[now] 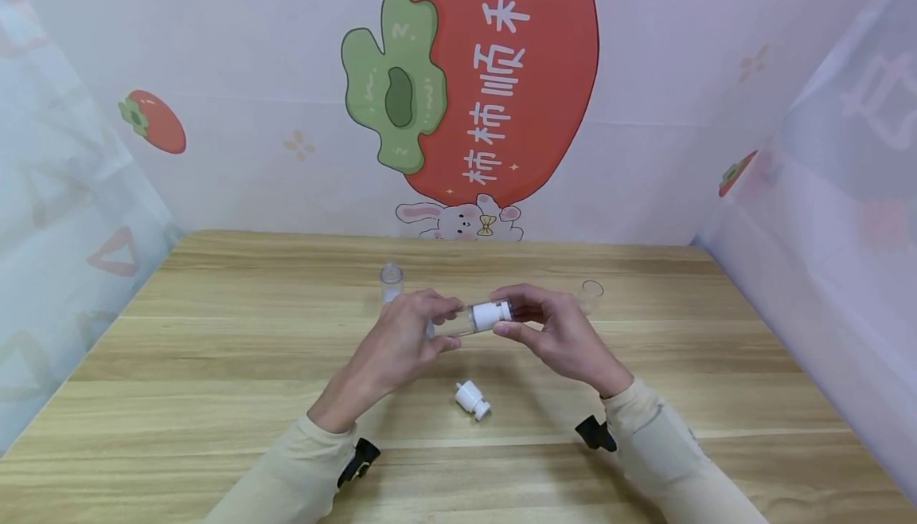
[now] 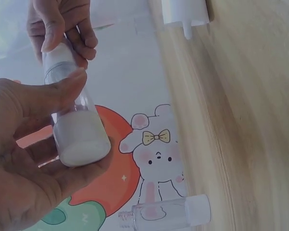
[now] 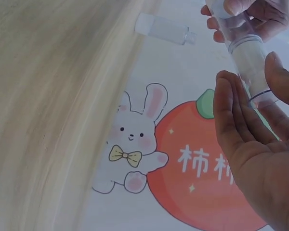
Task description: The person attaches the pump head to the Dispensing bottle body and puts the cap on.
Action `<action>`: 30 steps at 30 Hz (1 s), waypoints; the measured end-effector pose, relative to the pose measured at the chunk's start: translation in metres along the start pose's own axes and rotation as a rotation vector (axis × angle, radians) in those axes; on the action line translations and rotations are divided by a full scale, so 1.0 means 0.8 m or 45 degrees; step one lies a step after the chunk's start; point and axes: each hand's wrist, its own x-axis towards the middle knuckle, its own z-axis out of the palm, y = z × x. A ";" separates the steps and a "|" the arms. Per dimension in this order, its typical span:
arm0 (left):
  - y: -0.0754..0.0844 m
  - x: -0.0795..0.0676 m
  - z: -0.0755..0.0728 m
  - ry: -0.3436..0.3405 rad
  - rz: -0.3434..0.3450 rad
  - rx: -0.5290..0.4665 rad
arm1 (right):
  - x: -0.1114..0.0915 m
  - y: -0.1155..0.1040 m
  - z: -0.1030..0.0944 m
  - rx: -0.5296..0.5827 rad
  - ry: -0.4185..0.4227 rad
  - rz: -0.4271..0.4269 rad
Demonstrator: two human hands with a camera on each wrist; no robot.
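Between both hands, above the table, a clear small pump bottle (image 1: 453,325) lies nearly level. Its white base (image 2: 84,139) is at the left end and its white pump top (image 1: 489,315), under a clear cover, at the right. My left hand (image 1: 401,341) grips the base end between thumb and fingers. With thumb and fingertips, my right hand (image 1: 566,337) holds the top end. In the right wrist view the white pump part (image 3: 250,62) shows through the clear wall. A loose white pump head (image 1: 473,400) lies on the table below the hands.
A second clear bottle (image 1: 391,277) with a white base stands behind my left hand. A clear cap (image 1: 591,293) stands beyond my right hand. The wooden table (image 1: 215,325) is walled by printed cloth (image 1: 251,166) at the back and sides.
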 end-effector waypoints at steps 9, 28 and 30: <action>-0.003 0.004 0.006 -0.112 -0.167 -0.062 | -0.003 0.001 -0.017 -0.132 -0.136 0.081; -0.034 0.010 0.026 0.035 -0.569 -0.522 | -0.006 0.006 -0.026 -0.441 -0.308 0.099; -0.037 0.013 0.027 0.045 -0.580 -0.543 | -0.006 0.006 -0.024 -0.445 -0.331 0.083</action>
